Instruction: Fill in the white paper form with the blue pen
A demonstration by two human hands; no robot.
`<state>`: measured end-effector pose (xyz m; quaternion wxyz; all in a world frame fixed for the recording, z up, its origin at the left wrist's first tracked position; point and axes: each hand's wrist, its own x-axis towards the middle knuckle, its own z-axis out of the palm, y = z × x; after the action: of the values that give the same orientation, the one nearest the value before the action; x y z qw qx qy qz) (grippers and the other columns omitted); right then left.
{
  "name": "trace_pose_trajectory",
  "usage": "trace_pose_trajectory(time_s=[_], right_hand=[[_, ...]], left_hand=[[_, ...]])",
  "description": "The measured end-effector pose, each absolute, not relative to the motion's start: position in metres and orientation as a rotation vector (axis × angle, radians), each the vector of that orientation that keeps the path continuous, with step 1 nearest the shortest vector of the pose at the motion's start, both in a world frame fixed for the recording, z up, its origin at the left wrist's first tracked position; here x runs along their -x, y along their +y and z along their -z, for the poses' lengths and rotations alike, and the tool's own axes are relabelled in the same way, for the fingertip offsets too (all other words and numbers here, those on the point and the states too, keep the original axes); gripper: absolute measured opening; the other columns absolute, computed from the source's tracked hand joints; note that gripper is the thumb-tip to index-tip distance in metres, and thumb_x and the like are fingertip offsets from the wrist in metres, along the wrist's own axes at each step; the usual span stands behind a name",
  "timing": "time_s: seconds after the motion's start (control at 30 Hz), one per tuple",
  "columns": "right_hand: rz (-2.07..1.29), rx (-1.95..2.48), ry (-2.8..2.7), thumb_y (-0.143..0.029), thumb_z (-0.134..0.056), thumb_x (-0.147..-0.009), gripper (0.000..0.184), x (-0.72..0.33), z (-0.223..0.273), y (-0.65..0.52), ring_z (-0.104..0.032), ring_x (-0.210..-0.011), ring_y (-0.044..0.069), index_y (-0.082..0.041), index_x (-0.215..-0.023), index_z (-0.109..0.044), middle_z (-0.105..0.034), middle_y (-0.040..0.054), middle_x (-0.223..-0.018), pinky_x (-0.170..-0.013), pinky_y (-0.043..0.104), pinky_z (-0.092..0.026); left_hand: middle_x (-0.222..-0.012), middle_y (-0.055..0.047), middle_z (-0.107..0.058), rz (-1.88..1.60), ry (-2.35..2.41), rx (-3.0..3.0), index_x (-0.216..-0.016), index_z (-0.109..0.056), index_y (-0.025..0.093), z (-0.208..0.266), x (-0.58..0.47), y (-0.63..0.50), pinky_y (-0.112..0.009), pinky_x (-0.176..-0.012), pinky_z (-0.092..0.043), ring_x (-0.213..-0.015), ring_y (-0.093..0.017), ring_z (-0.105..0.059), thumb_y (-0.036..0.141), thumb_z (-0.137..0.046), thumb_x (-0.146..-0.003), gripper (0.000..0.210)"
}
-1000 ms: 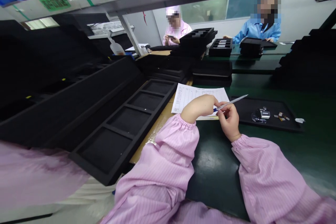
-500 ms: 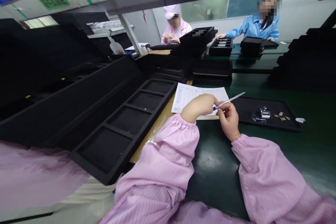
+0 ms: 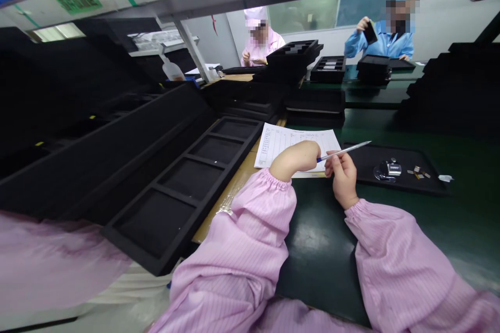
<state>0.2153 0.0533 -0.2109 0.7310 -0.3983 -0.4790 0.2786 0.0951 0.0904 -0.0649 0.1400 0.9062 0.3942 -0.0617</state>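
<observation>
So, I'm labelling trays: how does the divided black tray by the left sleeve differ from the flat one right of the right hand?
The divided tray has crossbars; the flat tray shows none. The flat tray holds a shiny object and small pieces; the divided tray shows only pale specks. Both are black.

Yours: L hand (image 3: pixel 299 160), 1; R hand (image 3: pixel 345 179), 1; pen (image 3: pixel 353 148), 1; printed form (image 3: pixel 274 140), 1. To your L: long blk tray (image 3: pixel 176 194), 1, w/ 4 cmpts showing. To your R: flat blk tray (image 3: pixel 410 155), 1; shiny metal item (image 3: pixel 390 168), 1; small pcs (image 3: pixel 417 169), several, exact ct. unclear; white scrap (image 3: pixel 445 178), 1. Ahead of you: pink-clad co-worker (image 3: pixel 275 41), 1; blue-clad co-worker (image 3: pixel 385 41), 1; 2 in all. Squeeze bottle (image 3: pixel 172 69), 1. Green label (image 3: pixel 77 0) overhead, 1.
</observation>
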Motion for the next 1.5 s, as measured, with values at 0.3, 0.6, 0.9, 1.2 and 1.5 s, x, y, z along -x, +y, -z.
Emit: trace_pose_trajectory(time_s=[0.3,0.6,0.9,1.2,1.5], right_hand=[[-0.646,0.823,-1.028,-0.053,-0.064,-0.093,0.036,-0.215,0.21,0.053,-0.051,-0.052,0.011,-0.017,-0.096,-0.058,-0.059,0.0015,-0.07,-0.045,0.021,-0.04],[-0.662,0.839,-0.983,-0.046,-0.066,-0.089,0.031,-0.22,0.213,0.057,-0.054,-0.052,0.012,-0.016,-0.094,-0.06,-0.063,0.0041,-0.071,-0.045,0.02,-0.039],[-0.714,0.845,-0.961,-0.046,-0.065,-0.088,0.032,-0.22,0.213,0.057,-0.055,-0.053,0.013,-0.015,-0.094,-0.06,-0.064,0.0061,-0.074,-0.045,0.02,-0.038],[-0.711,0.893,-0.98,-0.06,-0.068,-0.086,0.046,-0.218,0.211,0.06,-0.053,-0.052,0.012,-0.016,-0.094,-0.057,-0.062,0.0039,-0.073,-0.043,0.02,-0.039],[-0.696,0.966,-0.957,-0.064,-0.07,-0.082,0.05,-0.218,0.209,0.059,-0.049,-0.05,0.011,-0.018,-0.084,-0.053,-0.058,0.0012,-0.068,-0.043,0.021,-0.039]], left_hand=[[-0.08,-0.007,-0.067,0.124,1.266,-2.606,-0.093,-0.075,0.008,0.067,-0.097,0.094,-0.027,-0.066,-0.041,-0.074,-0.018,-0.06,0.012,-0.07,-0.083,0.012],[-0.091,-0.005,-0.069,0.039,1.292,-2.533,-0.101,-0.071,0.009,0.075,-0.097,0.102,-0.024,-0.063,-0.039,-0.079,-0.017,-0.061,0.017,-0.077,-0.082,0.022],[-0.079,-0.005,-0.068,0.059,1.252,-2.515,-0.095,-0.075,0.011,0.078,-0.097,0.103,-0.024,-0.062,-0.039,-0.069,-0.015,-0.058,0.011,-0.068,-0.082,0.015],[-0.079,-0.006,-0.066,0.058,1.301,-2.58,-0.092,-0.074,0.009,0.077,-0.098,0.104,-0.026,-0.06,-0.034,-0.072,-0.017,-0.057,0.013,-0.073,-0.082,0.01],[-0.076,-0.005,-0.065,0.097,1.282,-2.596,-0.088,-0.075,0.011,0.079,-0.098,0.105,-0.026,-0.061,-0.036,-0.069,-0.017,-0.058,0.017,-0.075,-0.082,0.009]])
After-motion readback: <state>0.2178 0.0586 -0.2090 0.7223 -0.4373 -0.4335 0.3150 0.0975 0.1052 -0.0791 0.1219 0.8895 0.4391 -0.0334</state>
